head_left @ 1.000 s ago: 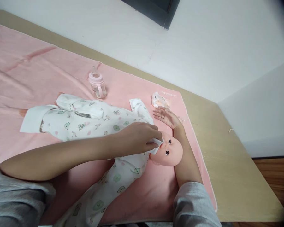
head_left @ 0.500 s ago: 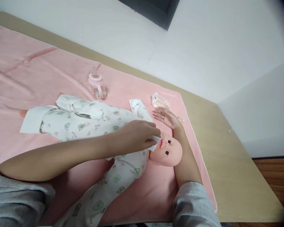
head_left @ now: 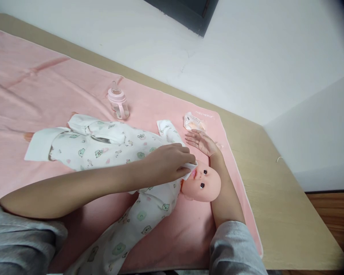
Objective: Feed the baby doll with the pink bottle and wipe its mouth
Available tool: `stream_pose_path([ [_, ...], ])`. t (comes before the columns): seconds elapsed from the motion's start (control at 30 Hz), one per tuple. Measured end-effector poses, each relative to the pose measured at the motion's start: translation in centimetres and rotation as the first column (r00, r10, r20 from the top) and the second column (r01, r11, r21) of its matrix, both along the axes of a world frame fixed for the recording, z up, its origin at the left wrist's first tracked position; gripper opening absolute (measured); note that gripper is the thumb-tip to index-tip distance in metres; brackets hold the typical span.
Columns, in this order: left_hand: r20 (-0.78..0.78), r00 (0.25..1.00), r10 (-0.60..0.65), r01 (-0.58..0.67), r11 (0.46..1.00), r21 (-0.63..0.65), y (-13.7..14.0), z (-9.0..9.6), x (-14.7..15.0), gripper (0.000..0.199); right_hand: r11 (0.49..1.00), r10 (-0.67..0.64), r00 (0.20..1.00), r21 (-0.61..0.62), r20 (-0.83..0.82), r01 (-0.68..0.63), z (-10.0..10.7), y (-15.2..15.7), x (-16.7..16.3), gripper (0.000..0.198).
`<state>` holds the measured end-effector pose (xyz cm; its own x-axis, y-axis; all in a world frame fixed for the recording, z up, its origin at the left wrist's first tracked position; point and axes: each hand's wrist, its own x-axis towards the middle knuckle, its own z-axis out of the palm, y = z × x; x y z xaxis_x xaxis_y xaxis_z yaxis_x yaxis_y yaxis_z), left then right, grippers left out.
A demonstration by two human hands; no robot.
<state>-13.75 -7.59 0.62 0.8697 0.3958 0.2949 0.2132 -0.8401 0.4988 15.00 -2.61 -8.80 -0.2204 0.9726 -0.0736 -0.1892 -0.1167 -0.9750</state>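
A baby doll lies on its back, head to the right, in a white sleepsuit printed with small animals. At the doll's mouth and chin, my left hand is closed on a small folded white cloth, mostly hidden by my fingers. My right arm lies past the top of the doll's head, close against it. Fingers stretched out, my right hand rests on the pink blanket just below a clear plastic packet with something orange-pink inside; it holds nothing.
A pink-lidded baby bottle with handles stands on the blanket beyond the doll's legs. The blanket covers much of a wooden table. A white wall runs along the far edge, with a dark frame above.
My left hand and the cloth have shifted very slightly to the right at the doll's mouth. My right hand, the doll and the bottle stay in place.
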Motion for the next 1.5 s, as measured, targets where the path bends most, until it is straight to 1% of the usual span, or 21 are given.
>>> stream_pose_path([
  [0.23,0.033,0.999,0.003,-0.004,0.999,0.033,0.1,0.2,0.1,0.016,1.0,-0.015,1.0,0.002,0.009,0.015,0.2,-0.1,-0.3,0.038],
  [0.43,0.026,1.0,-0.003,0.001,0.997,0.072,0.1,0.1,0.2,0.019,1.0,-0.014,1.0,0.006,0.004,0.014,0.3,-0.2,-0.4,0.038],
  [0.73,0.054,0.999,0.006,-0.009,0.998,0.059,0.2,-0.2,0.2,0.023,1.0,-0.001,1.0,0.008,-0.01,0.001,0.1,-0.1,-0.1,0.037],
  [0.9,0.042,0.999,0.003,-0.005,0.999,0.053,0.2,-0.2,0.2,0.026,1.0,-0.005,1.0,0.001,0.006,0.005,0.2,-0.1,-0.2,0.038],
  [1.17,0.009,1.0,0.017,-0.017,0.997,0.071,0.2,0.0,0.2,0.026,1.0,-0.015,0.999,0.012,0.03,0.015,0.3,-0.2,-0.4,0.036],
  [1.27,0.007,1.0,0.01,-0.01,0.999,0.046,0.1,0.3,0.1,0.029,1.0,-0.014,1.0,0.007,0.026,0.014,0.2,-0.1,-0.3,0.036],
  [1.43,0.021,1.0,-0.008,0.009,0.999,-0.035,-0.3,1.0,-0.4,0.041,1.0,-0.007,1.0,0.003,0.009,0.007,0.1,-0.1,-0.2,0.038],
  [1.5,0.015,1.0,-0.027,0.028,0.998,-0.048,-0.4,1.3,-0.6,0.042,1.0,-0.011,1.0,-0.007,0.017,0.011,0.2,-0.1,-0.2,0.039],
])
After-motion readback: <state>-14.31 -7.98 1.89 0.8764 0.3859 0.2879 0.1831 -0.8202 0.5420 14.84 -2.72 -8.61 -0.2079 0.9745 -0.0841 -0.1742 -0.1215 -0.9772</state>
